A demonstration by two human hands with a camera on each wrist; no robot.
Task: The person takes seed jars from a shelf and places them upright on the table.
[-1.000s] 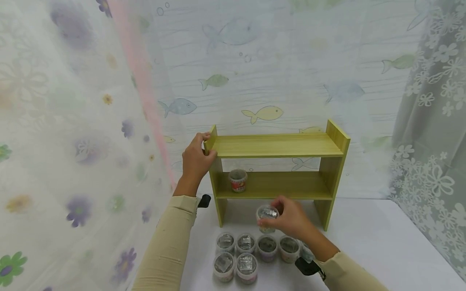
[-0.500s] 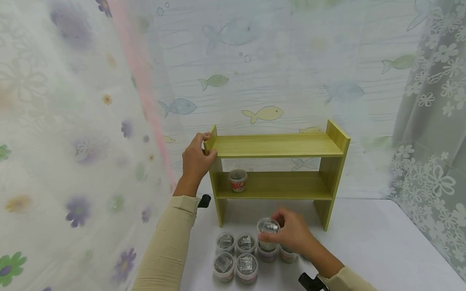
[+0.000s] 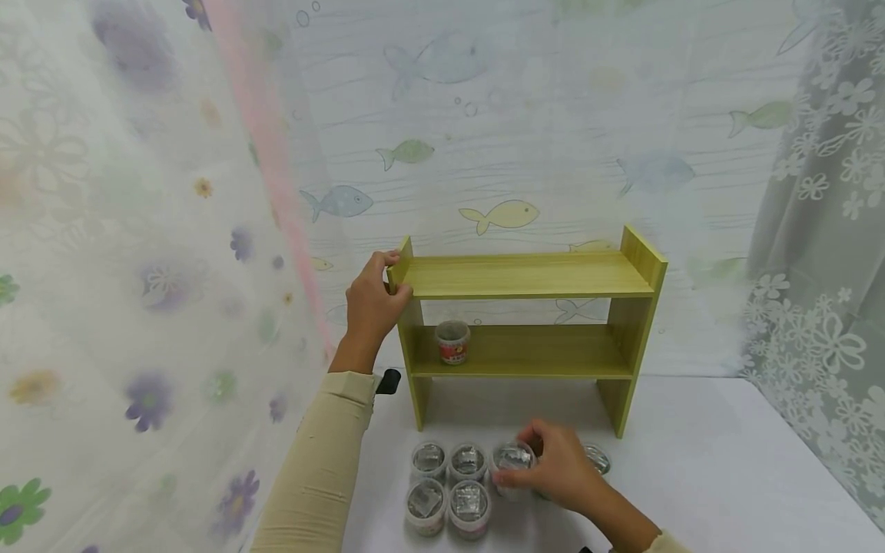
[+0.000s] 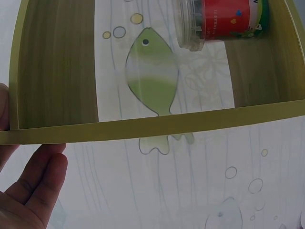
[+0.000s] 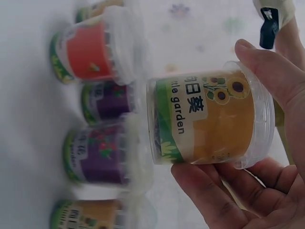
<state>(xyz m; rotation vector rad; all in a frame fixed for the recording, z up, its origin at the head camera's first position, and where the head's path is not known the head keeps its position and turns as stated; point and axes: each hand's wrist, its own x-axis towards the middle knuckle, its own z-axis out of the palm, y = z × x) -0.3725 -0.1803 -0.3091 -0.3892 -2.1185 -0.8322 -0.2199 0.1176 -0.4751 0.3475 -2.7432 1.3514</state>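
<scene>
My left hand (image 3: 372, 299) grips the upper left end of a yellow-green wooden shelf (image 3: 528, 278). In the left wrist view its fingers (image 4: 50, 174) lie against the edge of a board. My right hand (image 3: 560, 468) holds a clear plastic tub (image 3: 513, 458) by its sides, thumb opposite fingers. The right wrist view shows this tub's orange sunflower label (image 5: 228, 121), reading "little garden". Several similar lidded tubs (image 3: 469, 508) stand on the white table in front of the shelf; the hand and held tub hide some.
A red-labelled tub (image 3: 452, 343) sits at the left of the shelf's middle board (image 3: 546, 351). Right of my right hand a tub lid (image 3: 596, 458) shows. A fish-patterned curtain (image 3: 498, 153) hangs behind, with a flowered one (image 3: 152, 307) at the left.
My right hand has come down and toward me with the tub, from before the shelf to over the tubs on the table. The left hand has stayed on the shelf.
</scene>
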